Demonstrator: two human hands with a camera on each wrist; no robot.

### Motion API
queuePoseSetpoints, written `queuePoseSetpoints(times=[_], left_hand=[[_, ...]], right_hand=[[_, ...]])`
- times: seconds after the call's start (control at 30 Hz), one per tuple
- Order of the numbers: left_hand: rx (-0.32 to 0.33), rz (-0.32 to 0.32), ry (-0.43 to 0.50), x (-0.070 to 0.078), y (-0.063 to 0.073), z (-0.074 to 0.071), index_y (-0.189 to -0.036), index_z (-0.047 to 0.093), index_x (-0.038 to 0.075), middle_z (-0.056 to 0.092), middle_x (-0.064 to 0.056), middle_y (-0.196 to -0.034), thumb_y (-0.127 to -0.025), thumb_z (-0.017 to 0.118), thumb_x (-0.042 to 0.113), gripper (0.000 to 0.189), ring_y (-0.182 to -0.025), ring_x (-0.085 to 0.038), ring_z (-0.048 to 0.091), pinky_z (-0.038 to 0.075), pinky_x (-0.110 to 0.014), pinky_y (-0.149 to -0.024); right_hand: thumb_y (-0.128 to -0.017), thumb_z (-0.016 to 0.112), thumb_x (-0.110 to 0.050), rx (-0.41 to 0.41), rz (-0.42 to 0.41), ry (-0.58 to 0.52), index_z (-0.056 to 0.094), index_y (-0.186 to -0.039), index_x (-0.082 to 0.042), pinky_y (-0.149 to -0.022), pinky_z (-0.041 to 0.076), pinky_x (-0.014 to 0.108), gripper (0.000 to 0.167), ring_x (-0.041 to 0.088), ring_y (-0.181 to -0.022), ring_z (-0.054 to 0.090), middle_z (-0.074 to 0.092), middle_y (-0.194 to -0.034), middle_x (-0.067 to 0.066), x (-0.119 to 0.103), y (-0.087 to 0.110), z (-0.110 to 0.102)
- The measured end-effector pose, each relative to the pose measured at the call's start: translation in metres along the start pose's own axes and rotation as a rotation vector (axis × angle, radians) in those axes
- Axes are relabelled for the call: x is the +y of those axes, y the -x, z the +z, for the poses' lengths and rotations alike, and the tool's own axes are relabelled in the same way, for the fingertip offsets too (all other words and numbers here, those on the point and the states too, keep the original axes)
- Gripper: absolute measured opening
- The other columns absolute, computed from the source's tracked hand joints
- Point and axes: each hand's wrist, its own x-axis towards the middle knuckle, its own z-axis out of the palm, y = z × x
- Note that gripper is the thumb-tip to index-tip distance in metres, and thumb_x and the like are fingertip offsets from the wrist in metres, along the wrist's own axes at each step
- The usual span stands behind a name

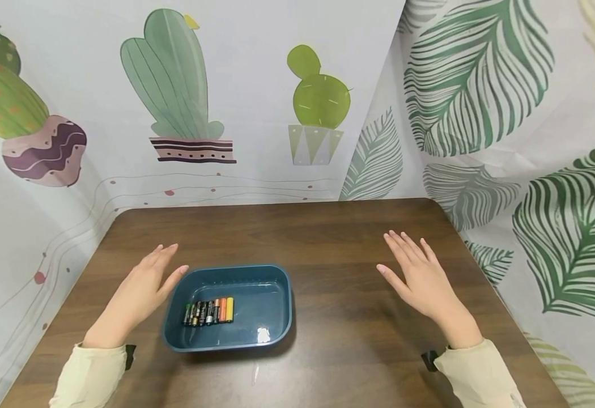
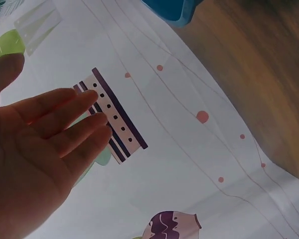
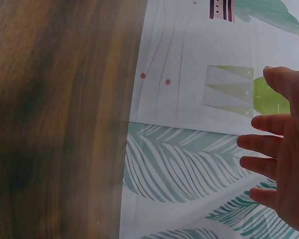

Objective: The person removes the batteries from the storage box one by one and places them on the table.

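A dark blue rectangular tray (image 1: 262, 306) with raised walls sits on the table, left of the middle. Inside it, toward its left side, several small batteries (image 1: 208, 311) lie in a row; most are dark, and the ones at the right end are orange and yellow. My left hand (image 1: 141, 289) hovers by the tray's left wall, fingers extended, holding nothing. In the left wrist view its palm (image 2: 30, 164) shows bare. Well to the right of the tray, my right hand (image 1: 425, 283) is raised over the table with spread fingers and nothing in it.
The brown wooden table (image 1: 338, 368) has rounded far corners. Behind it and along both sides hangs white cloth (image 1: 262, 113) printed with cacti and leaves. Dark bands (image 1: 429, 361) sit at both wrists by the pale sleeves.
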Motion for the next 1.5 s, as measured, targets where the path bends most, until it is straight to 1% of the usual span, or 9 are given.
queuePoseSetpoints(times=[0.1, 0.2, 0.33, 0.47, 0.63, 0.8, 1.03, 1.27, 1.5], left_hand=[[-0.026, -0.003, 0.007, 0.0, 0.002, 0.0, -0.135, 0.045, -0.012, 0.045, -0.032, -0.136, -0.098, 0.054, 0.032, 0.058, -0.13, -0.049, 0.035, 0.031, -0.063, -0.101], [-0.036, -0.007, 0.014, 0.0, 0.003, 0.0, -0.131, 0.048, -0.014, 0.047, -0.033, -0.134, -0.098, 0.057, 0.025, 0.052, -0.127, -0.05, 0.038, 0.032, -0.063, -0.101], [-0.013, 0.014, 0.02, -0.002, 0.004, 0.003, -0.123, 0.053, -0.015, 0.052, -0.033, -0.125, -0.095, 0.06, 0.016, 0.043, -0.119, -0.049, 0.045, 0.036, -0.061, -0.097], [0.003, 0.028, 0.034, -0.005, 0.004, 0.005, -0.119, 0.057, -0.014, 0.056, -0.032, -0.117, -0.093, 0.062, 0.011, 0.037, -0.11, -0.048, 0.053, 0.042, -0.06, -0.092], [-0.022, 0.002, 0.052, -0.01, 0.006, 0.009, -0.118, 0.058, -0.014, 0.058, -0.032, -0.113, -0.093, 0.061, 0.009, 0.034, -0.104, -0.047, 0.057, 0.046, -0.058, -0.086], [-0.049, -0.036, 0.083, -0.016, 0.007, 0.015, -0.119, 0.058, -0.014, 0.059, -0.031, -0.112, -0.092, 0.061, 0.006, 0.033, -0.102, -0.046, 0.059, 0.047, -0.057, -0.084], [-0.072, -0.084, 0.169, -0.027, 0.005, 0.028, -0.117, 0.059, -0.013, 0.063, -0.025, -0.102, -0.091, 0.061, 0.003, 0.031, -0.086, -0.034, 0.065, 0.054, -0.045, -0.07], [-0.087, -0.105, 0.201, -0.032, 0.0, 0.037, -0.113, 0.063, -0.012, 0.065, -0.026, -0.103, -0.09, 0.062, 0.003, 0.027, -0.086, -0.034, 0.065, 0.055, -0.045, -0.07], [-0.12, -0.131, 0.199, -0.037, -0.006, 0.04, -0.108, 0.066, -0.009, 0.066, -0.021, -0.097, -0.089, 0.064, 0.003, 0.023, -0.083, -0.029, 0.063, 0.053, -0.042, -0.067]], right_hand=[[-0.097, 0.052, -0.041, -0.008, -0.011, -0.007, 0.036, -0.147, -0.005, -0.114, 0.014, 0.052, 0.064, 0.036, -0.136, 0.035, 0.04, -0.148, 0.015, -0.002, 0.0, 0.002], [-0.097, 0.052, -0.041, -0.009, -0.022, -0.007, 0.037, -0.146, -0.004, -0.114, 0.015, 0.052, 0.064, 0.036, -0.136, 0.036, 0.041, -0.147, 0.016, -0.003, 0.001, 0.004], [-0.096, 0.053, -0.041, -0.006, -0.033, -0.005, 0.039, -0.146, -0.003, -0.112, 0.018, 0.054, 0.064, 0.036, -0.135, 0.037, 0.042, -0.147, 0.016, -0.003, 0.003, 0.006], [-0.096, 0.053, -0.042, -0.022, -0.038, -0.008, 0.038, -0.146, -0.005, -0.112, 0.019, 0.054, 0.064, 0.035, -0.136, 0.036, 0.041, -0.147, 0.016, -0.004, 0.003, 0.009], [-0.097, 0.052, -0.042, -0.046, -0.041, -0.014, 0.037, -0.147, -0.005, -0.113, 0.018, 0.053, 0.064, 0.036, -0.136, 0.036, 0.042, -0.147, 0.016, -0.005, 0.004, 0.013], [-0.097, 0.052, -0.042, -0.055, -0.042, -0.019, 0.038, -0.146, -0.004, -0.111, 0.02, 0.054, 0.063, 0.036, -0.135, 0.037, 0.043, -0.146, 0.016, -0.006, 0.005, 0.016], [-0.097, 0.05, -0.043, -0.105, -0.029, -0.038, 0.037, -0.147, -0.006, -0.112, 0.019, 0.055, 0.064, 0.035, -0.137, 0.034, 0.04, -0.148, 0.015, -0.006, 0.008, 0.02], [-0.098, 0.049, -0.044, -0.146, -0.021, -0.048, 0.037, -0.147, -0.006, -0.11, 0.021, 0.057, 0.064, 0.036, -0.137, 0.035, 0.04, -0.148, 0.015, -0.007, 0.01, 0.026], [-0.098, 0.05, -0.044, -0.152, -0.021, -0.05, 0.038, -0.146, -0.005, -0.11, 0.021, 0.057, 0.063, 0.037, -0.136, 0.036, 0.041, -0.147, 0.016, -0.007, 0.013, 0.029]])
